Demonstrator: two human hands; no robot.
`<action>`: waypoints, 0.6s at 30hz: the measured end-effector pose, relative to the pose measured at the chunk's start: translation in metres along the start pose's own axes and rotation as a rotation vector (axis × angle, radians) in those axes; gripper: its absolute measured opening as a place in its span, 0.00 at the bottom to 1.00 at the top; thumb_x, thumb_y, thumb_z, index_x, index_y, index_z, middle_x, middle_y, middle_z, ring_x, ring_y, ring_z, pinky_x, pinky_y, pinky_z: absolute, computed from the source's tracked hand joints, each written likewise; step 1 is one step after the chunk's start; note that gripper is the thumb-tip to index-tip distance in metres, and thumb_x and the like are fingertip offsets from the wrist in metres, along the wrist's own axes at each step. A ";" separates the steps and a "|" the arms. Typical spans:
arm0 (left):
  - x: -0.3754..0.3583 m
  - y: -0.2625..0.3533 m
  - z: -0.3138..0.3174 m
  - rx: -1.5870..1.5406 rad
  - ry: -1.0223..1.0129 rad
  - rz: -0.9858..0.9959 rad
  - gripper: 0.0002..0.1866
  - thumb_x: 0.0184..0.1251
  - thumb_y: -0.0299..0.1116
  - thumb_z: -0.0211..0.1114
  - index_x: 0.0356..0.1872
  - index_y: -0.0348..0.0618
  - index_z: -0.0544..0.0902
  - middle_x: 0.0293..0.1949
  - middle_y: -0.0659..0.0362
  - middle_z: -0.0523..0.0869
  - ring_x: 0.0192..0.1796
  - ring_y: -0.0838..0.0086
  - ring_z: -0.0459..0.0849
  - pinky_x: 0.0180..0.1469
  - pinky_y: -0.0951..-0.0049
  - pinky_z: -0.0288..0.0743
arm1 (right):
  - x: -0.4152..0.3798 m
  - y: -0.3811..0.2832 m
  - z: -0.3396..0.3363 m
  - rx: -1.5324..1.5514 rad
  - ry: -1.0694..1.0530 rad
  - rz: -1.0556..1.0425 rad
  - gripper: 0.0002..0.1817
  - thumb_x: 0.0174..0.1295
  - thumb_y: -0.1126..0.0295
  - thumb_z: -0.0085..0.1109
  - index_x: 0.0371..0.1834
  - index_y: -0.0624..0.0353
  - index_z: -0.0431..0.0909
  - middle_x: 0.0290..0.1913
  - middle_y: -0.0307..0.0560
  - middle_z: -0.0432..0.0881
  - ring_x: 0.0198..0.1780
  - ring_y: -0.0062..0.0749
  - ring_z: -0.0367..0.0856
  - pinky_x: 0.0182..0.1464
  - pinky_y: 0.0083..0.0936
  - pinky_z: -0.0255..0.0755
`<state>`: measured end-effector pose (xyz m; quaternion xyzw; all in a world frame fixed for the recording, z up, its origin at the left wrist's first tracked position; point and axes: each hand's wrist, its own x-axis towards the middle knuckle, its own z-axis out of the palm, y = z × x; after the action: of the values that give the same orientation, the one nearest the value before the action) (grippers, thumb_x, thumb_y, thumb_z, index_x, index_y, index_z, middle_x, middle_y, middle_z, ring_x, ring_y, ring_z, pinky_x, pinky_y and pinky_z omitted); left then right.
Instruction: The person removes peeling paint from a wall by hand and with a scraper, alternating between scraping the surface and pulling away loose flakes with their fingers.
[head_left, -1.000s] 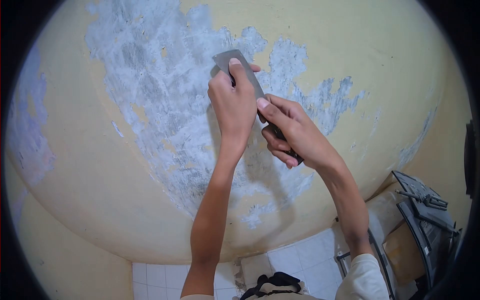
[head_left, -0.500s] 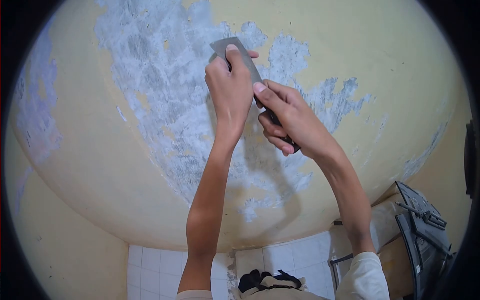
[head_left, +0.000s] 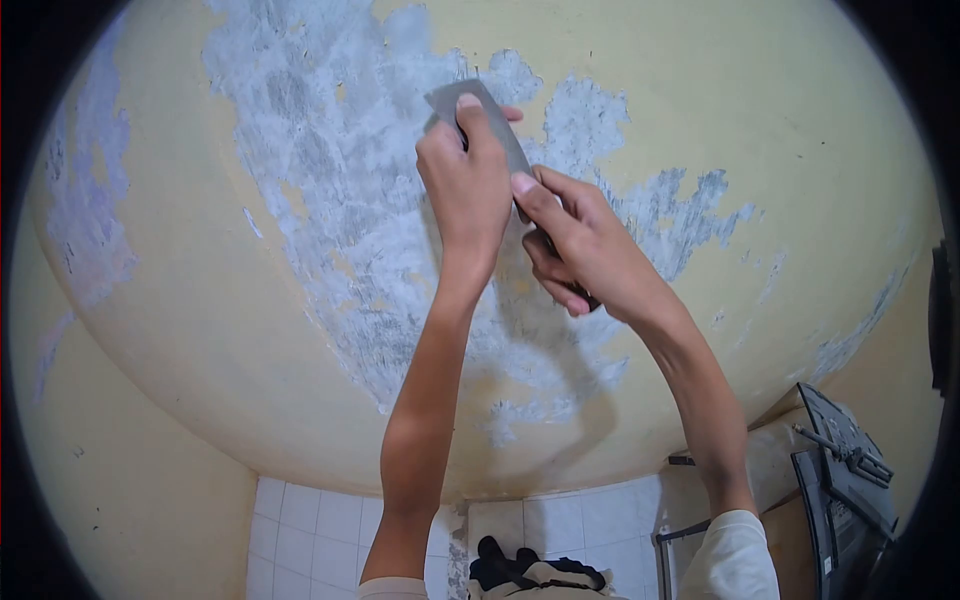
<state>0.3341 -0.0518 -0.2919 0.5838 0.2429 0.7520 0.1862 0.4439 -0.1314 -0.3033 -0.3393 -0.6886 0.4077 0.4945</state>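
Note:
A scraper (head_left: 513, 150) with a flat grey metal blade and a dark handle leans against the wall in front of me. My left hand (head_left: 466, 185) is closed around the blade near its tip, thumb lying along the flat face. Lower and to the right, my right hand (head_left: 585, 235) wraps the handle, with its thumb on the blade's base. The blade's upper end meets a patch of bare grey-white wall (head_left: 310, 130), where the yellow paint is gone. My fingers hide part of the blade and most of the handle.
Yellow paint (head_left: 720, 90) surrounds the ragged bare patches. White floor tiles (head_left: 340, 520) lie below, with dark footwear (head_left: 495, 560) at the wall's foot. At lower right stands a dark flat panel with a bracket (head_left: 850, 470), close to my right arm.
The view has shifted slightly, so the wall and tiles sit a little differently in frame. Both hands keep the same hold on the scraper, with its tip at nearly the same spot.

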 end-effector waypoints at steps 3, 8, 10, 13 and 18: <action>0.004 -0.004 0.002 0.011 0.029 0.059 0.26 0.78 0.40 0.47 0.30 0.31 0.88 0.18 0.54 0.81 0.23 0.71 0.76 0.32 0.65 0.71 | 0.006 0.002 -0.004 0.003 -0.018 0.001 0.21 0.81 0.52 0.44 0.34 0.55 0.65 0.11 0.32 0.58 0.06 0.17 0.54 0.11 0.20 0.50; 0.005 -0.002 -0.001 0.000 -0.019 -0.004 0.26 0.79 0.42 0.47 0.33 0.32 0.88 0.20 0.57 0.81 0.24 0.73 0.76 0.31 0.68 0.71 | 0.003 -0.006 -0.002 0.007 -0.035 -0.016 0.19 0.81 0.55 0.43 0.39 0.62 0.68 0.11 0.34 0.62 0.07 0.20 0.59 0.12 0.23 0.53; 0.003 -0.004 -0.004 0.016 -0.032 -0.002 0.26 0.79 0.43 0.48 0.35 0.32 0.88 0.21 0.61 0.80 0.24 0.77 0.75 0.29 0.71 0.69 | 0.004 -0.002 -0.004 0.012 -0.036 0.002 0.19 0.81 0.55 0.43 0.39 0.62 0.68 0.11 0.34 0.62 0.07 0.20 0.59 0.12 0.23 0.53; 0.015 -0.001 -0.001 0.032 -0.010 0.075 0.26 0.79 0.44 0.47 0.35 0.33 0.88 0.21 0.60 0.81 0.24 0.77 0.75 0.29 0.71 0.70 | 0.010 -0.006 -0.004 0.006 -0.010 -0.020 0.19 0.81 0.56 0.43 0.39 0.62 0.69 0.11 0.34 0.62 0.07 0.19 0.59 0.12 0.23 0.53; 0.007 -0.002 -0.002 0.021 -0.048 0.032 0.27 0.78 0.41 0.46 0.30 0.32 0.88 0.20 0.51 0.83 0.25 0.67 0.80 0.33 0.63 0.73 | 0.005 -0.004 -0.006 0.028 -0.032 0.048 0.20 0.81 0.55 0.44 0.36 0.60 0.67 0.12 0.34 0.63 0.07 0.19 0.61 0.12 0.22 0.55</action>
<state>0.3302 -0.0461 -0.2879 0.6073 0.2367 0.7383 0.1736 0.4479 -0.1274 -0.2967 -0.3424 -0.6822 0.4344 0.4782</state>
